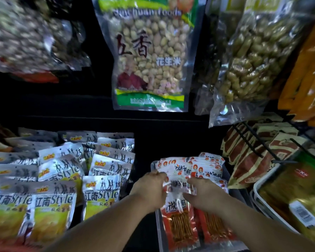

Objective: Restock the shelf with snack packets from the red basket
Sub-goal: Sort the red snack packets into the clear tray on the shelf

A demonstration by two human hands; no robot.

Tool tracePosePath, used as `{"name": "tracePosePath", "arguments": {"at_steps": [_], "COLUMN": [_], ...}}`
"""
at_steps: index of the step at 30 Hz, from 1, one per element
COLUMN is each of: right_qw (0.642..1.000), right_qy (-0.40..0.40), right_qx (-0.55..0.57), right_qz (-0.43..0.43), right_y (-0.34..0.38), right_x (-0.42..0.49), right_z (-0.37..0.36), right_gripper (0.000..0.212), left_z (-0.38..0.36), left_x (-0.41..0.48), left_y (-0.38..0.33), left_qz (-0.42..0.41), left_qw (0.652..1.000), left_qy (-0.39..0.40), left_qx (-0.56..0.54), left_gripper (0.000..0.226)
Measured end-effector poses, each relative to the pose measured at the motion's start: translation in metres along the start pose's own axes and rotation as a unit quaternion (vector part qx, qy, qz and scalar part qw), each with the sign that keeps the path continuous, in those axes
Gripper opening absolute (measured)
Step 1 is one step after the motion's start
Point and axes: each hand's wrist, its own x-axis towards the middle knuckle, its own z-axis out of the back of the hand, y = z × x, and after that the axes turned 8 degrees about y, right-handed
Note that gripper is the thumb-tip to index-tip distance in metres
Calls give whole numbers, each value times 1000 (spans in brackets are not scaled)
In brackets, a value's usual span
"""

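Both hands meet over a row of snack packets on the dark lower shelf. The left hand (pixel 149 188) has its fingers curled in at the left edge of a red-and-white clear plastic snack packet (pixel 178 185), which lies tilted on top of the row. The right hand (pixel 205 195) closes on the same packet from the right side, with the fingers over its upper face and the thumb seemingly beneath it. Motion blur keeps the exact pinch from being certain. The packet spans the gap between the two sets of fingertips and touches both.

Below it, a stack of matching red packets of thin brown sticks (pixel 180 228) overlaps front to back in a clear plastic tray (pixel 158 222). More of the same kind fan out behind the hands.

Well to the left stand rows of silver-and-yellow foil packets printed "Style" (pixel 53 200). A clear bag of pale peanuts with green bands (pixel 149 57) hangs above the middle. A clear bag of peanuts in their shells (pixel 253 60) hangs to its right. Brown-and-red paper packets (pixel 253 157) lean in a black wire rack (pixel 251 140) on the right, just beside a white basket (pixel 256 193) that holds green-gold bags.
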Motion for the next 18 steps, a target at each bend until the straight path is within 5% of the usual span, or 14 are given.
{"name": "tracePosePath", "arguments": {"at_steps": [8, 13, 18], "right_qw": [988, 993, 983], "right_qy": [-56, -83, -172], "right_qx": [143, 88, 44], "right_qz": [-12, -5, -39], "right_y": [13, 12, 4], "right_x": [11, 53, 80], "right_z": [-4, -13, -3], "right_gripper": [69, 83, 63], "left_z": [-5, -8, -17], "left_x": [-9, 15, 35], "left_y": [7, 19, 26], "left_qz": [30, 14, 1], "left_qw": [995, 993, 984], "left_qy": [7, -40, -85], "left_qx": [-95, -107, -154], "left_gripper": [61, 64, 57]}}
